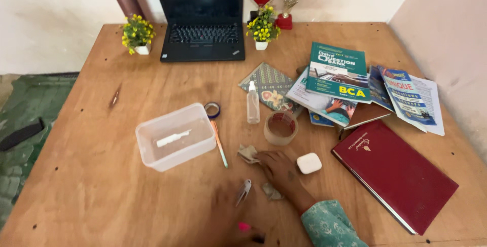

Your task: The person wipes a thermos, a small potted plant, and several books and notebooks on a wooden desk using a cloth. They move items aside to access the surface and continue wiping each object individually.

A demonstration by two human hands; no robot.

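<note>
Fingers (271, 162) (right grip) on crumpled scrap (247, 153)

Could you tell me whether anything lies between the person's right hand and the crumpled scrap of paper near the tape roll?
Nothing visible does. The right hand already has its fingertips at the crumpled scrap on the bare table. The tape roll sits just beyond, and the white case beside the hand, both off that line.

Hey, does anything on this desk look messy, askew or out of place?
Yes. The books on the right lie in a loose, skewed heap, overlapping at different angles. Crumpled scraps lie by the right hand. Nothing looks spilled or broken.
</note>
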